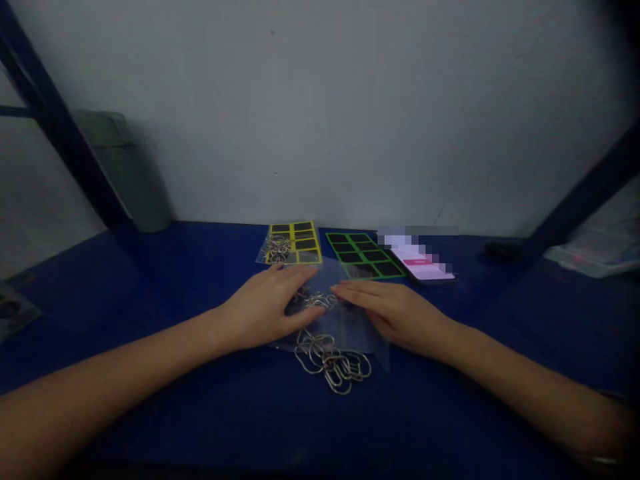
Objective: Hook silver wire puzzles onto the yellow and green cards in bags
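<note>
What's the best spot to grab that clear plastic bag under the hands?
Pinch its right corner, coming from the right, just past the right hand. That part of the clear plastic bag looks flat and bare, while the metal wire loops pile along its near edge and the left hand covers the other side.

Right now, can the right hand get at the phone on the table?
Probably yes: the right hand lies close to the phone, and nothing stands between them on the blue table.
</note>
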The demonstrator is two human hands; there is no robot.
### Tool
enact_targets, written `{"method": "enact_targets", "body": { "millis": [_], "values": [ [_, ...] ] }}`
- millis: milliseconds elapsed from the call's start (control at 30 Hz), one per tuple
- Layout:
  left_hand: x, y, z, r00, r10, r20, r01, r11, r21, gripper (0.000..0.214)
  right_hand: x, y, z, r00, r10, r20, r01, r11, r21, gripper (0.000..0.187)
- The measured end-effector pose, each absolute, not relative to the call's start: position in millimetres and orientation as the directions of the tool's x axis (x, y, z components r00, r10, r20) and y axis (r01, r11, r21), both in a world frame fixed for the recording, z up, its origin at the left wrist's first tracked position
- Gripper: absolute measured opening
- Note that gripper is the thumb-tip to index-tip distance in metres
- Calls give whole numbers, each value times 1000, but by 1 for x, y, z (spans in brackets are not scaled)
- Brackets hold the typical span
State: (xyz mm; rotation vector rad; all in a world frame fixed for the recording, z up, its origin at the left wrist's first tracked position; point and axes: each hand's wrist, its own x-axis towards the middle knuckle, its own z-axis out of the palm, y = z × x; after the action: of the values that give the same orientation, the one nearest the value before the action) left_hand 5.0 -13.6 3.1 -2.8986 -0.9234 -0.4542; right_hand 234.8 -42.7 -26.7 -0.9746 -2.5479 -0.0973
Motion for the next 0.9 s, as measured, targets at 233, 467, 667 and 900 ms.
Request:
{"method": "enact_targets", "body": {
  "millis": [233, 467, 667, 900],
  "values": [
    [1, -1, -6, 819, 569, 75, 562, -822, 92, 71, 233, -45, -28, -677, 660, 326, 668, 737, -104, 48],
    [-2, 5, -11, 793, 609, 19, 604, -789, 110, 68, 240, -41, -28, -682, 619, 391, 653, 755, -57, 38],
    [-4, 6, -15, 775, 630, 47, 624, -776, 94, 66, 245, -40, -21, -658, 591, 466, 701, 707, 92, 33],
    [-3, 3, -12, 784, 610, 115, 607, -792, 67, 60, 247, -41, -22, -662, 585, 468, 671, 741, 23, 36]
  ]
}}
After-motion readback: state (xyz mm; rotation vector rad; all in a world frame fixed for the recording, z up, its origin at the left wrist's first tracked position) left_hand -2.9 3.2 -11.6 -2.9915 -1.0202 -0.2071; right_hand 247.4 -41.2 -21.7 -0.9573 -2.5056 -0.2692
